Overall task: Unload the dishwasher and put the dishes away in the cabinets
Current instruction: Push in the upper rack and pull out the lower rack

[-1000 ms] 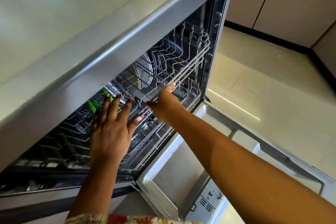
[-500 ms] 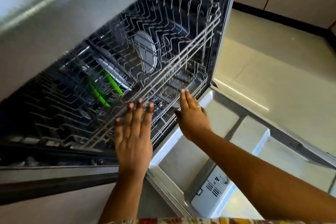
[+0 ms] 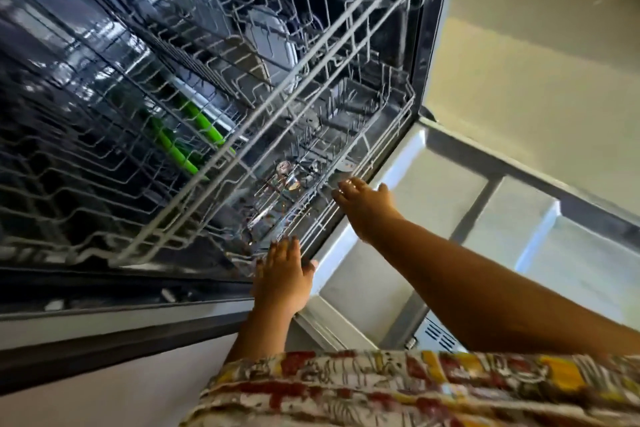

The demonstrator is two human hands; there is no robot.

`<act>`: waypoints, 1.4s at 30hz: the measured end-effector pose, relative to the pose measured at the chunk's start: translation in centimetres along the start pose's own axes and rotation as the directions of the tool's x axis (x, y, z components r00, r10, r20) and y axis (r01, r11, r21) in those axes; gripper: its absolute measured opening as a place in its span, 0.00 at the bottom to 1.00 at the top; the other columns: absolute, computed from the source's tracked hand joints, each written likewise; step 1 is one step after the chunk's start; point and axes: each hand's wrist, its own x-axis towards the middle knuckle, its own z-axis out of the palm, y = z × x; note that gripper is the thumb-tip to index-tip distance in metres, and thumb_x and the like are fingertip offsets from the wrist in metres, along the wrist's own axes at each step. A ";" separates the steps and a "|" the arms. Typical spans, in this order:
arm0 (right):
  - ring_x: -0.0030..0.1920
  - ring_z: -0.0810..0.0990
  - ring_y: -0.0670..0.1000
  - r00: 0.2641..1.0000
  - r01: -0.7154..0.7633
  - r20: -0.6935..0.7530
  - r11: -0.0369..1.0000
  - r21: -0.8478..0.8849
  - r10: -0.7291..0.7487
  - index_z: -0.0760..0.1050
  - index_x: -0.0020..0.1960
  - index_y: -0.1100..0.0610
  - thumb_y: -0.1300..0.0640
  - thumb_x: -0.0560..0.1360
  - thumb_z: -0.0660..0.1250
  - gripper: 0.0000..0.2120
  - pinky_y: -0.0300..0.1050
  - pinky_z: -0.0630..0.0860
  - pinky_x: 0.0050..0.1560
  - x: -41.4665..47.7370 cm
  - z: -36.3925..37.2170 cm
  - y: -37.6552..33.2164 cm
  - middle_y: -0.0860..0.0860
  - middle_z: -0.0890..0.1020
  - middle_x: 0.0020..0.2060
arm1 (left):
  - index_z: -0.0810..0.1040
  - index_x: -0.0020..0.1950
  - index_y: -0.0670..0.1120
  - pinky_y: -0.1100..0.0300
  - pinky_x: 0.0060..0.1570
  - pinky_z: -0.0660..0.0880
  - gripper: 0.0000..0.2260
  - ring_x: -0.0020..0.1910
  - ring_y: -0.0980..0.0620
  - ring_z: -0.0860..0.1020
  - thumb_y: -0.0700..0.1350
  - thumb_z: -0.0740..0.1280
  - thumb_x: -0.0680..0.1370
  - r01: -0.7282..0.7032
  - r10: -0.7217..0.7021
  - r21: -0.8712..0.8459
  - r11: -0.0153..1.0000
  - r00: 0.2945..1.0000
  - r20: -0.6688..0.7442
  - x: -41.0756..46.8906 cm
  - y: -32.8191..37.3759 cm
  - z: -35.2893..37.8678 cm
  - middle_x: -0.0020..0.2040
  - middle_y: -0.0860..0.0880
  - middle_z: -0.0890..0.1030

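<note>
dishwasher [image 3: 429,28] open in front of me, door [image 3: 433,218] dropped flat to the right of the tub. two wire racks inside. upper rack [image 3: 311,62] fills most of the opening. lower rack [image 3: 360,142] sits beneath it, its front rail running along the tub edge where the door hinges.

my left hand [image 3: 282,279] is at the near end of the lower rack's front rail, palm down, fingers straight and spread a little, tips lying on the wire. not curled around anything that i can see. my right hand [image 3: 365,204] is at the far stretch of the same rail, fingertips on the top wire, thumb out to the side; whether the fingers hook over the wire i cannot tell, blur hides it.

dishes, relative to the lower rack: a white plate [image 3: 273,42] stands on edge above it, between the upper rack's tines. green-handled utensils [image 3: 194,132] lie above and to the left, behind the upper rack's wires. something small and shiny sits in the lower rack just beyond my right fingertips, too blurred to name.

patterned sleeve [image 3: 381,388] across the bottom of view. pale floor [image 3: 536,80] beyond the door.
</note>
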 end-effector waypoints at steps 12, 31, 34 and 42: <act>0.74 0.58 0.54 0.999 0.043 0.019 0.997 -0.062 -0.042 0.54 0.75 0.52 0.60 0.79 0.59 0.27 0.58 0.66 0.64 -3.1 2.1 2.2 0.51 0.60 0.73 | 0.40 0.77 0.45 0.48 0.74 0.48 0.35 0.77 0.45 0.49 0.57 0.56 0.80 -0.007 0.010 -0.022 1.000 0.989 0.146 -4.1 3.7 3.7 0.78 0.45 0.45; 0.77 0.49 0.55 0.981 0.092 0.179 0.990 -0.105 -0.072 0.45 0.77 0.50 0.56 0.77 0.64 0.37 0.58 0.65 0.64 -19.3 10.5 10.1 0.51 0.53 0.76 | 0.34 0.75 0.43 0.55 0.73 0.40 0.40 0.77 0.48 0.41 0.59 0.58 0.78 -0.085 0.085 -0.103 0.991 0.996 -0.002 -17.2 15.1 14.2 0.77 0.46 0.37; 0.77 0.49 0.55 0.980 0.073 0.194 0.992 -0.103 -0.052 0.47 0.77 0.49 0.58 0.77 0.64 0.36 0.59 0.65 0.64 -21.7 11.9 11.2 0.51 0.55 0.75 | 0.29 0.71 0.43 0.54 0.74 0.40 0.41 0.77 0.48 0.39 0.59 0.57 0.78 -0.065 0.066 -0.132 0.989 0.998 0.007 -19.2 17.2 15.5 0.76 0.47 0.34; 0.77 0.48 0.54 0.974 0.027 0.228 0.997 -0.078 -0.008 0.50 0.76 0.50 0.59 0.78 0.60 0.31 0.57 0.66 0.63 -27.5 14.8 13.5 0.50 0.54 0.76 | 0.29 0.71 0.43 0.54 0.73 0.40 0.40 0.77 0.48 0.39 0.59 0.56 0.79 -0.071 0.086 -0.111 0.991 0.987 0.135 -23.2 21.1 18.1 0.75 0.47 0.33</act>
